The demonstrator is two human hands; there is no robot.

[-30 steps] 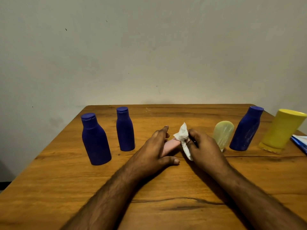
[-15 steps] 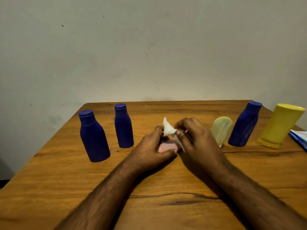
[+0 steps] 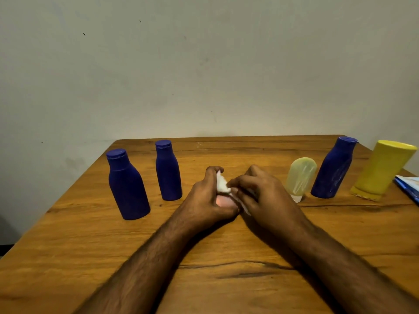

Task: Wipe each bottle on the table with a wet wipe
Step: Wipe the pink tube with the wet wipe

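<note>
Just right of the two blue bottles (image 3: 167, 171), his left hand (image 3: 206, 200) grips the small pink bottle (image 3: 223, 201) while his right hand (image 3: 260, 193) pinches the wet wipe (image 3: 222, 185); hard rubbing might squirt it loose.

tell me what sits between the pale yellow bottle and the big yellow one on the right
One blue bottle stands upright between the pale yellow bottle and the large yellow bottle, as the head view shows.
</note>
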